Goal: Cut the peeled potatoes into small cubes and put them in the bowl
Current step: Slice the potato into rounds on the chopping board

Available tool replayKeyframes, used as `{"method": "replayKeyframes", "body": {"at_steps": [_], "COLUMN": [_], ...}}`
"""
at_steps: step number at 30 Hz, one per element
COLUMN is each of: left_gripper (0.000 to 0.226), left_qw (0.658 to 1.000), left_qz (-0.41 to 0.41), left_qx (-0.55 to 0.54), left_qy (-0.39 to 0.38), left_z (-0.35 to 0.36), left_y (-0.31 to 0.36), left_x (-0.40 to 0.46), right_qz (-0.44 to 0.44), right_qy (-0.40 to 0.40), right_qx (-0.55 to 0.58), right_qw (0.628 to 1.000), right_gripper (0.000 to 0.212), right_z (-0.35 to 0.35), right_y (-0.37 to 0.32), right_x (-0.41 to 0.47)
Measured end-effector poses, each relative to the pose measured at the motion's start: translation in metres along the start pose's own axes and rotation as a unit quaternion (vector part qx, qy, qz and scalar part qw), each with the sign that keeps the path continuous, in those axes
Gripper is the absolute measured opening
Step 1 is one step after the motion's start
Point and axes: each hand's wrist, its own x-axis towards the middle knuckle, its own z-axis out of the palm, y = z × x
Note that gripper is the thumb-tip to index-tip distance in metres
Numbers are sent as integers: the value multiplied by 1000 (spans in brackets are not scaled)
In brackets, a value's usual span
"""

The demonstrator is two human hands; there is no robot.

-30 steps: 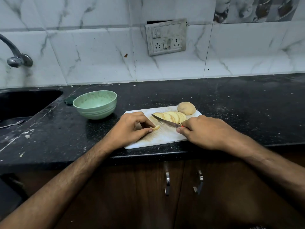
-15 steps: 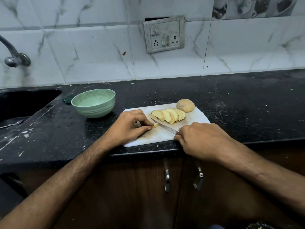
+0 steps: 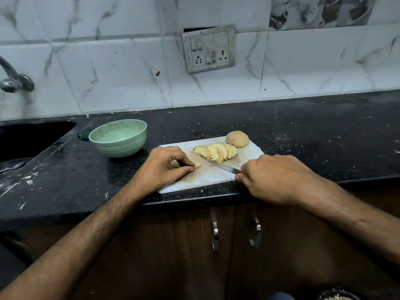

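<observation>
Our left hand [image 3: 166,167] pinches a small pale potato piece [image 3: 198,165]; our right hand [image 3: 275,178] grips the steel knife [image 3: 220,165]. With the blade just beside those fingers [image 3: 190,169], we judge a slip could nick them.

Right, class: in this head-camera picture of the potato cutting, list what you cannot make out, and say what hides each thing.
1. Knife handle: covered by the right hand; only a red sliver shows.
2. Potato piece: mostly hidden by the left hand's fingers.
3. Green bowl: its bottom is hidden by the near rim, so whether it holds any cubes is unclear.
4. Tap: cut off by the left edge.
5. Sink: too dark to read.
</observation>
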Motion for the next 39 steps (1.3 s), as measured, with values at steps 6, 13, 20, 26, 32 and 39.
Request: {"method": "replayKeyframes", "body": {"at_steps": [6,13,20,26,32,39], "left_gripper": [7,6,6,8,8,8], "left_qw": [1000,1000,1000,1000,1000,1000], "left_qz": [0,-3,4,5,-4,2], "left_qx": [-2,-2,5,1,-1,-4], "left_qy": [-3,-8,-12,-6,-5,-6], "left_z": [0,0,-1,-2,-2,-1], "left_y": [0,0,2,2,1,0], "left_x": [0,0,0,-1,-1,-1], "right_qz": [-12,-18,-19,-9,-12,-12], "right_qy": [-4,-7,-7,13,13,-1], "right_qx": [21,37,42,36,41,54], "right_qw": [1000,999,999,999,999,998], "right_gripper": [34,31,29,34,35,38], "right_z": [1,1,9,12,6,8], "right_y": [-9,-12,-24,-22,-19,-29], "right_x": [5,8,23,28,19,19]}}
